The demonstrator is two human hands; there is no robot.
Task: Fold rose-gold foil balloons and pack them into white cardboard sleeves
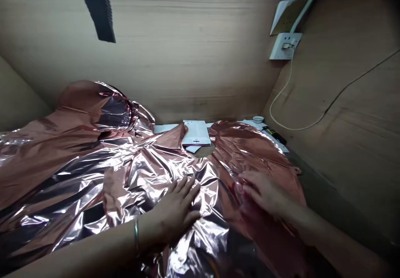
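A large crumpled sheet of shiny rose-gold foil, like a flat uninflated balloon, covers most of the desk. My left hand lies flat on the foil near the middle, fingers stretched out and pressed together, with a thin bangle on the wrist. My right hand rests on the foil's right lobe, fingers extended towards the left and slightly blurred. Neither hand grips anything.
A white printed card or packet lies at the back of the desk, with papers beside it. A small white cap and a dark pen-like tool sit at back right. A wall socket with a white cable hangs on the wooden partition.
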